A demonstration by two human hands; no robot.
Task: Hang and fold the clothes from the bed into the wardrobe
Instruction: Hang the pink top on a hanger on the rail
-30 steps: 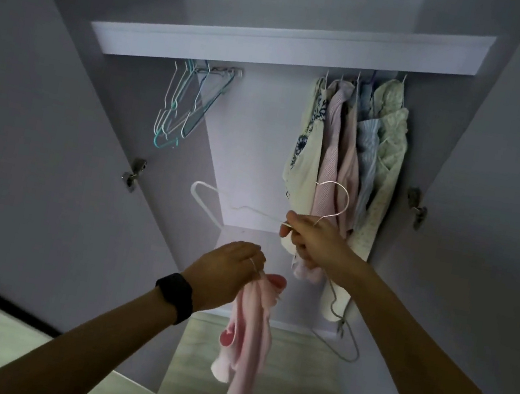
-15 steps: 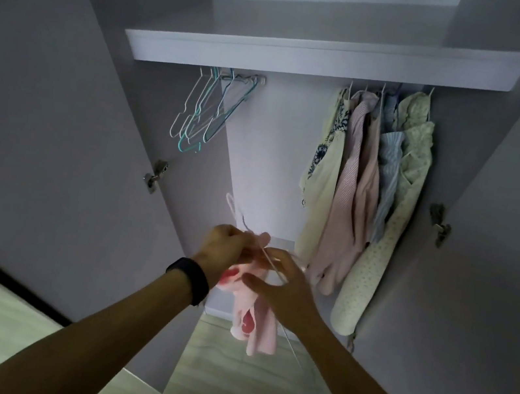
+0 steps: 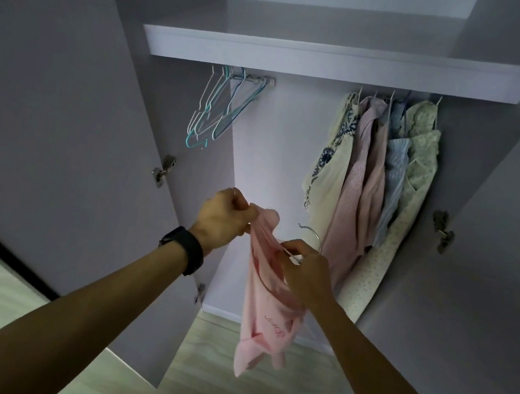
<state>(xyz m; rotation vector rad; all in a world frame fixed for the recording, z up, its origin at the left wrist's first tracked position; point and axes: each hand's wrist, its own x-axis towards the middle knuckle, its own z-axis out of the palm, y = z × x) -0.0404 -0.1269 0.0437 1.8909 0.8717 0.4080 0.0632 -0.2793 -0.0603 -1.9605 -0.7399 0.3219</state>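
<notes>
**Wardrobe, pale lilac-grey board** [image 3: 62,95]: both doors open. A white shelf [image 3: 309,60] runs across the top, and the rail beneath it is mostly hidden.

**Row of hung garments, cream, pink-striped, blue and floral** [image 3: 368,180]: at the shelf's right end.

**Pale pink fabric garment** [image 3: 265,318]: hangs limp from both hands before the wardrobe's open middle, well below the shelf.

**Bunch of empty wire hangers, white and teal** [image 3: 221,111]: at the shelf's left end.

**Left hand** [image 3: 222,216]: clenched on the garment's top edge, with a black wristband [image 3: 182,249] on the wrist.

**Right hand** [image 3: 308,270]: fingers curled round the neck of a thin white wire hanger [image 3: 312,233]. The hook rises above the knuckles and the arms are hidden in cloth.

**Step, as judged:** threading the hanger into the garment, which is not yet hung.

**Next move calls for:** seating both shoulders squarely, then lifting the hook to the bare stretch between the two groups.
</notes>
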